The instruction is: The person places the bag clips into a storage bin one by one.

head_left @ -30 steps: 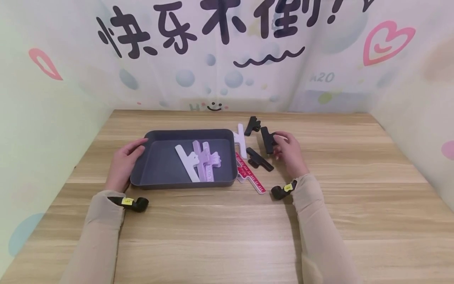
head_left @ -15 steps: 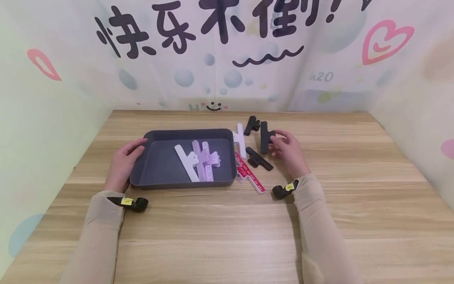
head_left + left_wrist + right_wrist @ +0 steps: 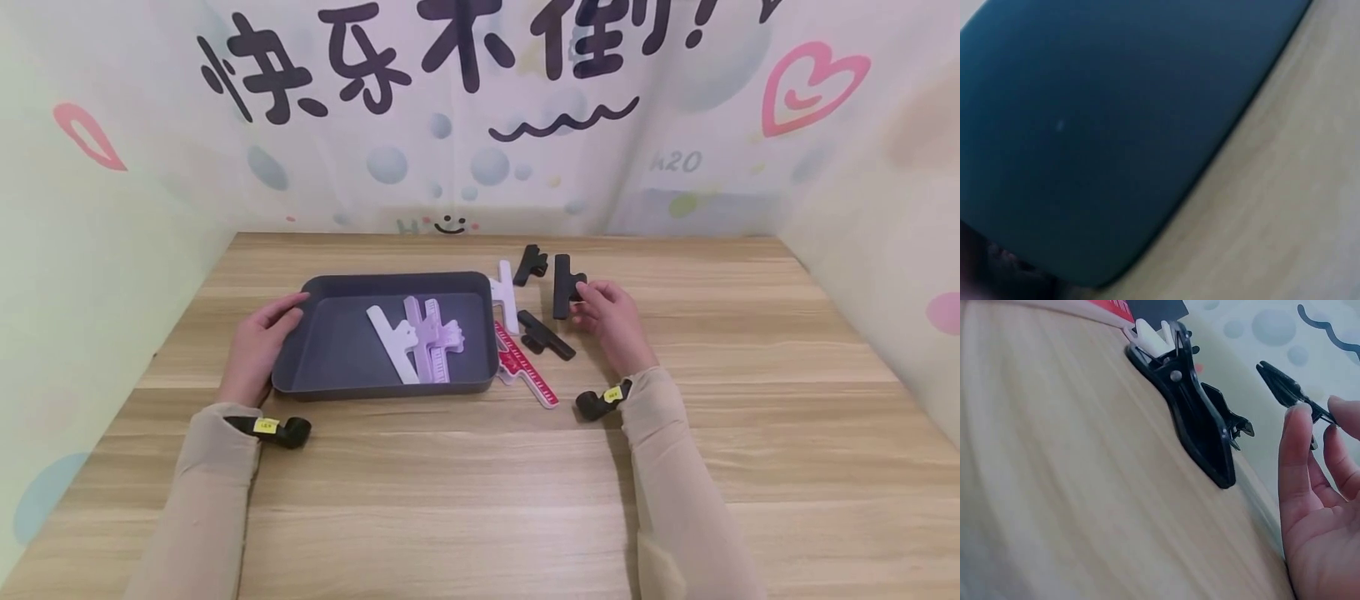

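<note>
My right hand (image 3: 611,325) pinches a black bulldog clip (image 3: 562,287) between thumb and fingertips. In the right wrist view this clip (image 3: 1282,384) is up off the table, at the fingertips. My left hand (image 3: 257,350) holds the left side of a dark grey rectangular tray (image 3: 322,387). Inside the tray lie a white clip (image 3: 393,342) and overlapping purple clips (image 3: 423,337). The left wrist view is mostly filled by the tray's outer wall (image 3: 1116,125); the left fingers are barely seen there.
Right of the tray lie a white clip (image 3: 507,297), a red-and-white clip (image 3: 536,379) and two black clips, one nearer (image 3: 551,337) and one farther back (image 3: 530,265). A printed cloth (image 3: 337,183) hangs behind the wooden table (image 3: 450,500).
The black clip in my right hand has turned more upright and risen slightly. My left hand keeps its place on the tray. The whole head view has shifted a little.
</note>
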Available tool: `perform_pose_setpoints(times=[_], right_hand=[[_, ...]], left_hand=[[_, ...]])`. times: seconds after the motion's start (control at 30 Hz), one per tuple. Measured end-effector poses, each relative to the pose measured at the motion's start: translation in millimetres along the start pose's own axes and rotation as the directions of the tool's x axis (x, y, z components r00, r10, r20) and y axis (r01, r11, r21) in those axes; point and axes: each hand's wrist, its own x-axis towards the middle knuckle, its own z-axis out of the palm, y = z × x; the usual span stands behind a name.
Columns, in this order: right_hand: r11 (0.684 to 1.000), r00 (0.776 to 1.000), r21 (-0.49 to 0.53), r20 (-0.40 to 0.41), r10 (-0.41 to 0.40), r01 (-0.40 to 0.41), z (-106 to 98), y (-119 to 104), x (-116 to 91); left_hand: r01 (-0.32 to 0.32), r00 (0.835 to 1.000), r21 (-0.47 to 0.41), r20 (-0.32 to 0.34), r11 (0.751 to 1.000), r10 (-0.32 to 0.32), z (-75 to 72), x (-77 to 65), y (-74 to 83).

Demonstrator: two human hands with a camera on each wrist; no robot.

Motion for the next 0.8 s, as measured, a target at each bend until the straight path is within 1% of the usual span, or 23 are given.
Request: perform_pose_setpoints(times=[0.13, 0.47, 0.6, 0.8], right_hand=[[0.999, 1.000, 0.039, 0.007, -0.001, 0.000, 0.5, -1.2, -1.1], [0.997, 0.999, 0.082, 0.053, 0.011, -0.016, 7.2, -7.2, -3.2], [0.995, 0.998, 0.095, 0.058, 0.002, -0.007, 11.1, -11.3, -4.3], [0.990, 0.996, 0.144, 0.088, -0.007, -0.006, 17.9, -16.2, -5.7]], left_hand=[[-0.004, 1.000, 0.017, -0.009, 1.000, 0.004, 0.3, -0.8, 0.1], [-0.007, 1.000, 0.006, -0.007, 1.000, 0.007, 1.1, -0.9, 0.8], [-0.001, 1.000, 0.012, -0.006, 1.000, 0.001, 0.3, -1.0, 1.1], [0.002, 1.000, 0.014, -0.003, 1.000, -0.002, -0.4, -1.0, 1.6]])
